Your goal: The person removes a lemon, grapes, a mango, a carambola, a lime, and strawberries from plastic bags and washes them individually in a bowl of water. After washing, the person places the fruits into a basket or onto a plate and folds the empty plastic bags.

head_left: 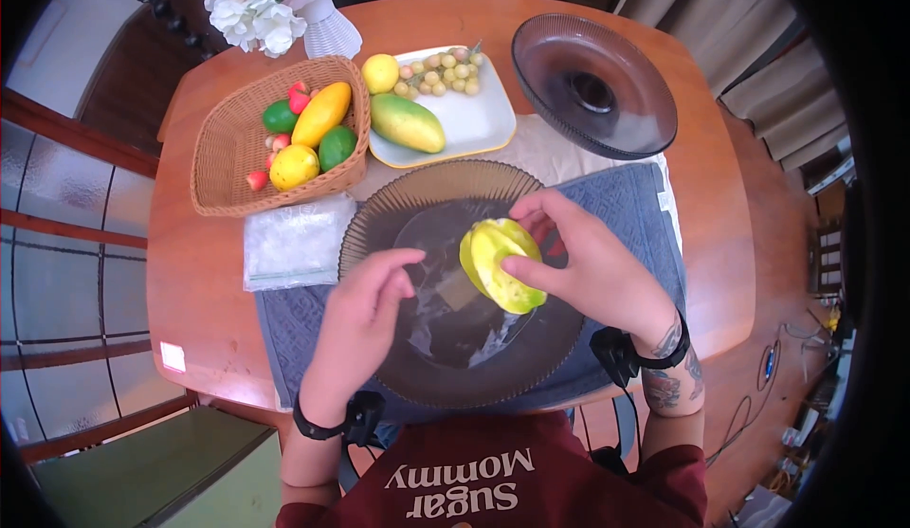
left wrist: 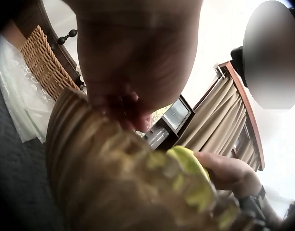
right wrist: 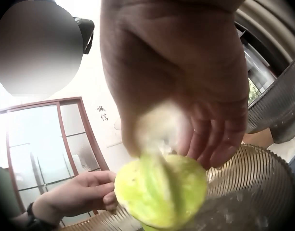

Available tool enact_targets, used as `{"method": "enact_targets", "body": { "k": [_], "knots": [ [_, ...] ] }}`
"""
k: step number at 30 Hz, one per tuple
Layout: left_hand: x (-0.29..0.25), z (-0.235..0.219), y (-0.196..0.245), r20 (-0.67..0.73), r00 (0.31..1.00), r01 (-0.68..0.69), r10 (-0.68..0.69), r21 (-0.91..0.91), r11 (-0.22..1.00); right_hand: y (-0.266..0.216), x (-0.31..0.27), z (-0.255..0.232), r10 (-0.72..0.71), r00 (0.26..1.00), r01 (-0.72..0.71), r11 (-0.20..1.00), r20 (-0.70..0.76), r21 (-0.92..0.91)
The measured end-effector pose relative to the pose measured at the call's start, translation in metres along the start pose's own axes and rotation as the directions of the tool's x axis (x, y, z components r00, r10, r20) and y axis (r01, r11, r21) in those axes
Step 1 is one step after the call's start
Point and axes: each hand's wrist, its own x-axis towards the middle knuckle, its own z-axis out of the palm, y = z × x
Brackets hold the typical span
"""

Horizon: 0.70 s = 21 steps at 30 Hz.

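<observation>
My right hand (head_left: 592, 267) grips the ridged, glossy fruit (head_left: 502, 267). My left hand (head_left: 365, 315) is relaxed, open, near the ribbed round bowl (head_left: 540, 367)

you have a yellow-green star fruit (head_left: 503, 264) in your right hand (head_left: 592, 267), its skin going greener toward the lower tip. the ribbed bowl (head_left: 564, 331) below it is a see-through smoky brown. your shirt (head_left: 474, 452) is maroon with pale lettering, and your wristbands are black. the towel (head_left: 616, 208) under the bowl is slate blue, over a reddish-brown table (head_left: 716, 244). to your left, the woven basket (head_left: 223, 163) is tan and holds yellow, orange, dark green and red fruit. the tray (head_left: 482, 130) is white with a yellow rim; you see a yellow-green mango (head_left: 408, 123), a yellow round fruit (head_left: 380, 73) and pale green grapes (head_left: 445, 74) tinged pink. the ribbed lid (head_left: 545, 73) is purplish brown.
</observation>
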Motion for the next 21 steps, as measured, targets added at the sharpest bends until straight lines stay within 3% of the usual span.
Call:
{"method": "enact_targets", "body": {
  "k": [3, 5, 6, 9, 12, 14, 17, 18, 21],
  "knots": [
    [-0.003, 0.008, 0.008, 0.023, 0.999, -0.046, 0.044, 0.106, 0.993, -0.005, 0.011, 0.001, -0.072, 0.989, 0.081, 0.994, -0.131, 0.067],
    [-0.005, 0.012, 0.004, 0.094, 0.981, -0.184, 0.17, 0.167, 0.969, -0.007, 0.032, -0.011, -0.099, 0.98, 0.118, 0.988, -0.174, 0.101],
    [-0.006, 0.013, 0.004, 0.115, 0.972, -0.223, 0.203, 0.211, 0.952, -0.004, 0.047, -0.012, -0.175, 0.952, 0.21, 0.97, -0.251, 0.12],
    [-0.01, 0.017, 0.004, 0.197, 0.964, -0.206, 0.177, 0.14, 0.968, 0.005, 0.101, -0.021, -0.297, 0.866, 0.281, 0.954, -0.402, -0.099],
    [-0.011, 0.022, 0.003, 0.192, 0.961, -0.23, 0.197, 0.167, 0.959, 0.009, 0.151, -0.019, -0.346, 0.841, 0.28, 0.936, -0.415, -0.213],
    [-0.011, 0.022, 0.003, 0.188, 0.962, -0.233, 0.196, 0.201, 0.951, 0.008, 0.176, -0.012, -0.373, 0.845, 0.197, 0.883, -0.384, -0.425],
    [-0.01, 0.023, 0.002, 0.171, 0.959, -0.26, 0.226, 0.221, 0.94, 0.018, 0.214, 0.003, -0.424, 0.817, 0.226, 0.858, -0.389, -0.461],
    [-0.01, 0.022, 0.002, 0.165, 0.961, -0.254, 0.222, 0.208, 0.945, 0.018, 0.222, 0.002, -0.351, 0.889, 0.224, 0.894, -0.295, -0.387],
    [-0.012, 0.021, 0.001, 0.15, 0.965, -0.242, 0.215, 0.193, 0.951, 0.019, 0.229, 0.007, -0.24, 0.948, 0.127, 0.888, -0.211, -0.443]
  ]
}}
